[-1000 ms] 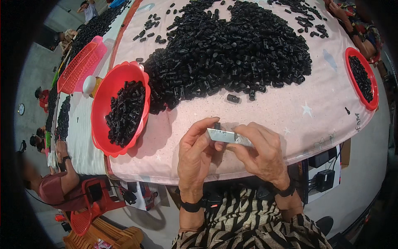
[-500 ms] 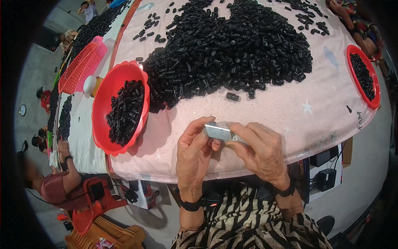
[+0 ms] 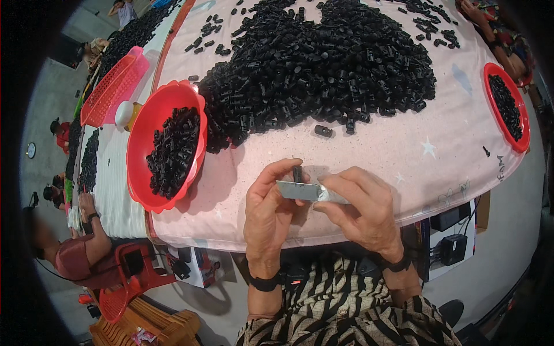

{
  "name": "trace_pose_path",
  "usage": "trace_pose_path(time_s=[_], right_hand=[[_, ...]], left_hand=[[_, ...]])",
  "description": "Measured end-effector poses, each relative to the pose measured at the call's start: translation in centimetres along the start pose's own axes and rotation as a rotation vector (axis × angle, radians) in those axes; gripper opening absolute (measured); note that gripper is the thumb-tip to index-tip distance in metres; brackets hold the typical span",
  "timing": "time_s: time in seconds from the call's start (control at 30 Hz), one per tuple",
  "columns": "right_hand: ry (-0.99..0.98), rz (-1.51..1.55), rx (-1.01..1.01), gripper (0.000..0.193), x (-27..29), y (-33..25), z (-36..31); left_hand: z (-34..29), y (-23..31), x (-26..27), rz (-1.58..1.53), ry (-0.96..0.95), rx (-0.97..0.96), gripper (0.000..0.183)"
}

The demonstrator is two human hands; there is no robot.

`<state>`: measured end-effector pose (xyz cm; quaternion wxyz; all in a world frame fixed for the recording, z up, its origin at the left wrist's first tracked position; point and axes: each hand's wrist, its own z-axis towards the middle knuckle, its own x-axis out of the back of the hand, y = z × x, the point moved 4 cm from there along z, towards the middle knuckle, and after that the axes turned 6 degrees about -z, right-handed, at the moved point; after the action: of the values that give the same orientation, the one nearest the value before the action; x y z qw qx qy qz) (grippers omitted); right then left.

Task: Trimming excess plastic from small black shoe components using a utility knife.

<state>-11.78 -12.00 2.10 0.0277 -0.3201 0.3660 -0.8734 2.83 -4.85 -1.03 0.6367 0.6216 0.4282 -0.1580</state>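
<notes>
In front of me, over the near part of the table, my left hand (image 3: 266, 210) pinches a small black plastic cylinder (image 3: 297, 172) between thumb and fingers. My right hand (image 3: 367, 209) is closed around the pale wrapped handle (image 3: 330, 196) of a flat metal blade (image 3: 296, 190). The blade points left and crosses in front of the black cylinder, covering its lower part. Whether the edge touches the cylinder I cannot tell. Beyond my hands lies a large heap of similar black parts (image 3: 329, 69). One loose part (image 3: 323, 131) lies at its near edge.
A scalloped red bowl (image 3: 137, 167) with black parts stands left of my hands. A red oval tray (image 3: 524, 124) holds more at far right. Pink baskets (image 3: 115, 86) and a yellow jar with a white lid (image 3: 124, 115) are left. A seated person (image 3: 86, 251) works there.
The blade has swung slightly down and left and shows a broader grey face. The upper end of the black cylinder now stands out more plainly above it. Both hands keep their grip.
</notes>
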Motion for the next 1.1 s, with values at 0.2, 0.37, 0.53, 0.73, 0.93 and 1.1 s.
trace_pose_path(time_s=[0.2, 0.37, 0.53, 0.73, 0.93, 1.1], right_hand=[[-0.019, -0.036, 0.008, 0.032, 0.1, -0.3, 0.0], [-0.021, -0.041, -0.019, 0.030, -0.2, 0.1, 0.0], [-0.006, -0.064, 0.000, 0.027, 0.0, -0.1, 0.2], [-0.015, -0.053, -0.024, 0.027, 0.0, -0.3, 0.3], [-0.003, -0.108, -0.028, 0.027, 0.0, -0.4, 0.1], [-0.008, -0.094, -0.009, 0.026, -0.2, -0.2, 0.0]], left_hand=[[0.0, -0.3, 0.4, -0.010, -0.009, -0.001, 0.036], [0.0, -0.1, 0.3, 0.027, -0.033, 0.003, 0.036], [0.0, -0.1, 0.1, 0.064, 0.022, 0.025, 0.032], [0.0, 0.1, -0.5, 0.044, -0.004, 0.029, 0.029], [-0.1, -0.1, -0.5, 0.118, 0.017, 0.077, 0.030], [-0.1, -0.1, -0.7, 0.058, 0.022, 0.067, 0.030]])
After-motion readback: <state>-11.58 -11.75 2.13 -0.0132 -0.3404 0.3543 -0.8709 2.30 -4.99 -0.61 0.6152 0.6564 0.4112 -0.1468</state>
